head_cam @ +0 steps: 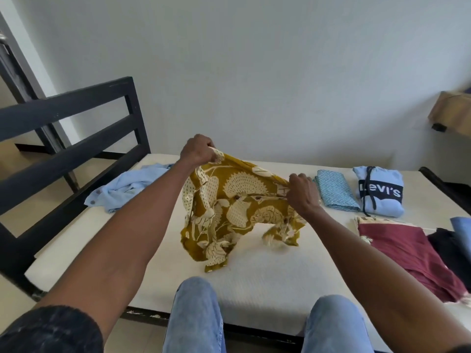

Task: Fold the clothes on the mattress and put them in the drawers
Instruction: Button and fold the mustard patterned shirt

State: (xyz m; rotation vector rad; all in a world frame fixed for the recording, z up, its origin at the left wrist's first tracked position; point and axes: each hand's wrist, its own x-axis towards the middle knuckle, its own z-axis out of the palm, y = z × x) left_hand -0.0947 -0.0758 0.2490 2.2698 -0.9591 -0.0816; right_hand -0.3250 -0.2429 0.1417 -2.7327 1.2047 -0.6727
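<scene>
Both hands hold 1 mustard-yellow shirt (229,207) with a cream leaf and fan print above the middle of the white mattress (254,278): the left hand (197,151) pinches its top edge high at the far left, fingers curled round the cloth, and the right hand (303,193) grips the same edge lower at the right, fist clenched on the fabric. The shirt hangs between them, its lower folds bunched and touching the mattress just ahead of the person's 2 knees in light blue jeans (196,314). Bare mattress lies around the shirt, widest in front of it and toward the near left corner. At the far left a crumpled pale blue shirt (127,189) lies close to the mattress edge, beside the black slatted bed frame (71,138) that rises along that side. To the right, near the far edge, sit 2 folded pieces: a blue zigzag-patterned cloth (336,191) just beside the right hand, and a light blue Levi's hoodie (379,192) next to it. Nearer on the right lie a maroon garment (402,253), a dark garment (448,245) against it, and a blue piece (462,230) cut off by the picture's edge. A white wall (254,72) stands behind the mattress, and a wooden piece of furniture (453,113) shows at the far right.
</scene>
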